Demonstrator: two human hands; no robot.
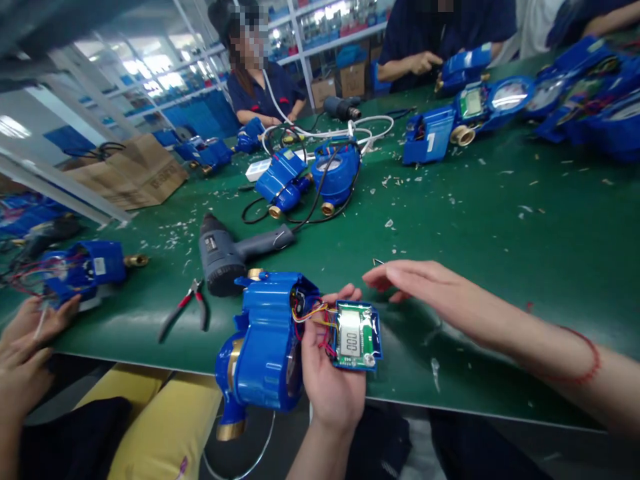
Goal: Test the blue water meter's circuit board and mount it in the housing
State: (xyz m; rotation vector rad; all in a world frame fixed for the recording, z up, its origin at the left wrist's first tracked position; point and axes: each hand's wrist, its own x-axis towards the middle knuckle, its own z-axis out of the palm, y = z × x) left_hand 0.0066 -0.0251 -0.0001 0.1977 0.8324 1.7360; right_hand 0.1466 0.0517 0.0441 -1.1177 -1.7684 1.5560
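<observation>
My left hand [334, 393] holds a green circuit board [373, 327] with a small lit-grey display [350, 333] showing digits. Its fingers lie behind and beside the board, palm up. Red, yellow and white wires [315, 312] run from the board into a blue water meter [270, 347], which sits at the table's front edge, left of my hand, brass fittings at its ends. Out to the right, my right hand [425, 283] hovers over the table with its fingers stretched out. Nothing shows in it, and it is apart from the board.
A grey heat gun [225, 253] and red-handled cutters [187, 310] lie behind and left of the meter. More blue meters [335, 173] with cables stand on the green table [475, 227]. A co-worker's hands [30, 353] work at far left; other people sit across.
</observation>
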